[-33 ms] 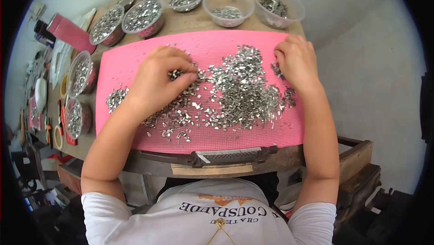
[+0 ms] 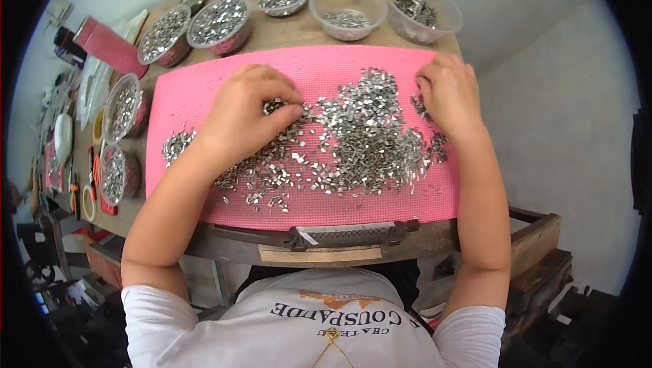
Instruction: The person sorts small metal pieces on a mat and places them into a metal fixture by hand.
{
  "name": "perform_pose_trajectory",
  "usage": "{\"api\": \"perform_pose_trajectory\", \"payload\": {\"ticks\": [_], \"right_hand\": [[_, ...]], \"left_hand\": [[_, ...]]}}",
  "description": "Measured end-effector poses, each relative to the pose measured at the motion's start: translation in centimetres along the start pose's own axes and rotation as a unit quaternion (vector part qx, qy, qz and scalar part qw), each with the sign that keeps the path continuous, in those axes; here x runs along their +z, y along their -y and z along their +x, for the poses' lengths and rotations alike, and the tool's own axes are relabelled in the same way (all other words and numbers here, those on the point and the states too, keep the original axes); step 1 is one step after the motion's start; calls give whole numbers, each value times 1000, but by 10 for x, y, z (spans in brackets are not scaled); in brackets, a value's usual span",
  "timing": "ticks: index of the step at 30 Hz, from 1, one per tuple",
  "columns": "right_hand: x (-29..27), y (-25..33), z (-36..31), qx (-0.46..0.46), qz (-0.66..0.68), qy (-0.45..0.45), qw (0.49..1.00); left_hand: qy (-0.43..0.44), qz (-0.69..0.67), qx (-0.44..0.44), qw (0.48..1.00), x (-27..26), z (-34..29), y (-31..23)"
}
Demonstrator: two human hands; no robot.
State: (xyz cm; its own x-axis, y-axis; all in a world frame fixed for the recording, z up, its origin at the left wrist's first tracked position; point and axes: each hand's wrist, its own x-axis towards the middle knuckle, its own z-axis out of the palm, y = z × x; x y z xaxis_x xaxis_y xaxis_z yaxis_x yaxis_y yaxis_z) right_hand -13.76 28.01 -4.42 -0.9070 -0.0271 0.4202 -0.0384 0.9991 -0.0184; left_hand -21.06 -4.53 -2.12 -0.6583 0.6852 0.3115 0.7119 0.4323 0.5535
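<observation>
A pink textured mat (image 2: 326, 215) carries heaps of small, shiny silver metal pieces (image 2: 367, 144). My left hand (image 2: 255, 106) rests over the left heap. Its fingers are curled and the thumb tip comes close to the index fingertip, beside some loose pieces. Whatever lies between those tips is too small or hidden to make out. At the mat's right edge, my right hand (image 2: 449, 93) is closed in a pinch above a small cluster of metal pieces (image 2: 419, 106). Its fingertips hide whatever they may hold. The largest heap sits between both hands.
Clear plastic tubs (image 2: 348, 11) of metal pieces line the far side of the wooden table (image 2: 285, 32); others stand left of the mat. A pink bottle (image 2: 109, 45) leans at the far left. A dark bar (image 2: 346, 235) runs along the table's near edge.
The whole view has shifted slightly, so the mat and tubs sit a little further right. Both hands keep nearly the same pose and place over the metal pieces.
</observation>
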Motion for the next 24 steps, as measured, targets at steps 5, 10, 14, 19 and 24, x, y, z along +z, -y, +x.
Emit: {"api": "perform_pose_trajectory", "payload": {"ticks": [5, 10, 14, 19, 24], "right_hand": [[5, -3, -4, 16, 39, -21, 999], [7, -2, -4, 39, 88, -22, 995], [11, -5, -3, 35, 118, -27, 992], [15, -13, -1, 63, 153, -56, 985], [19, -13, -4, 35, 116, -62, 991]], "left_hand": [[61, 53, -62, 995, 18, 30, 3], [64, 91, -75, 991, 31, 39, 3], [54, 141, -30, 988, 36, 42, 0], [123, 147, -57, 980, 35, 48, -5], [121, 73, -72, 987, 27, 44, 2]]}}
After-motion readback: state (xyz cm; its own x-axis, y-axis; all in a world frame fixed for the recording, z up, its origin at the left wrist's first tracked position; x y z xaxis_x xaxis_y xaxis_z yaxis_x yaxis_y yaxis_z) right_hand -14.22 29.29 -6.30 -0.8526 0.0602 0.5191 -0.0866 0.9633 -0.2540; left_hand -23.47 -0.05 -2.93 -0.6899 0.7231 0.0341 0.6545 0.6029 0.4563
